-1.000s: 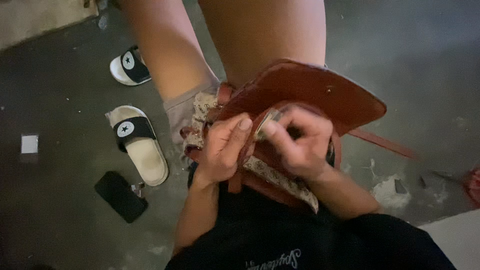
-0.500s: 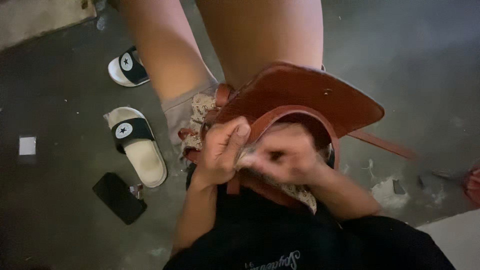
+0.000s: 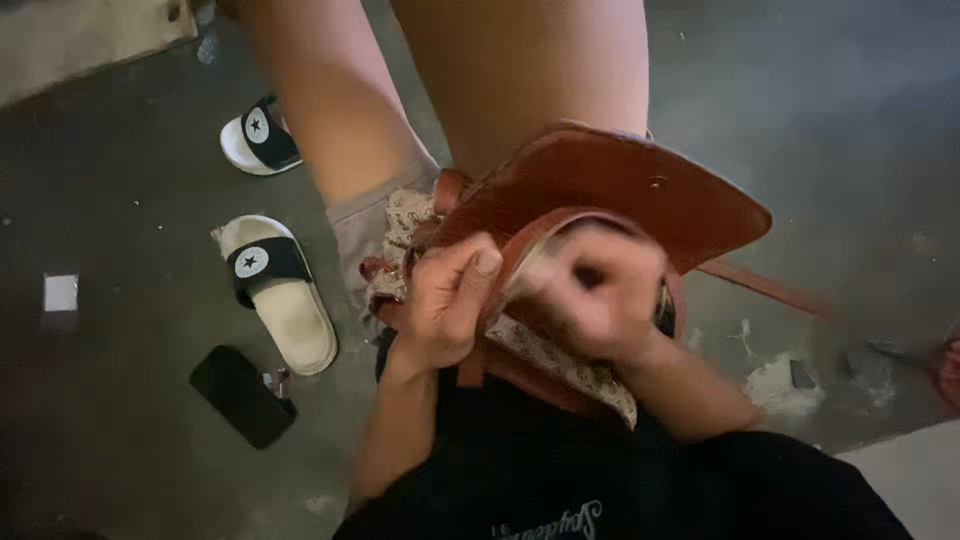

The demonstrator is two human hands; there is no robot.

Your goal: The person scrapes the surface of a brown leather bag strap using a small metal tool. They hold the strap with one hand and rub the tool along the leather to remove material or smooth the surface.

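Bag: a brown leather bag [image 3: 600,190] is held on the lap, flap raised, with patterned lining [image 3: 560,362] showing at its mouth.
Left hand: the left hand [image 3: 450,305] is closed on the bag's near edge, thumb pressed against the rim.
Right hand: the right hand [image 3: 600,295] is blurred at the bag's opening; whether anything is gripped cannot be told.
Surroundings: a white slide sandal [image 3: 280,295] lies on the grey floor [image 3: 120,200], a second one [image 3: 255,140] farther off (both with dark straps); a black phone [image 3: 242,396] lies nearby.
Obstruction: the bag's interior is covered by the flap and hands.
Cut off: the brown strap [image 3: 765,288] trails right; a reddish object [image 3: 948,365] is clipped by the edge.
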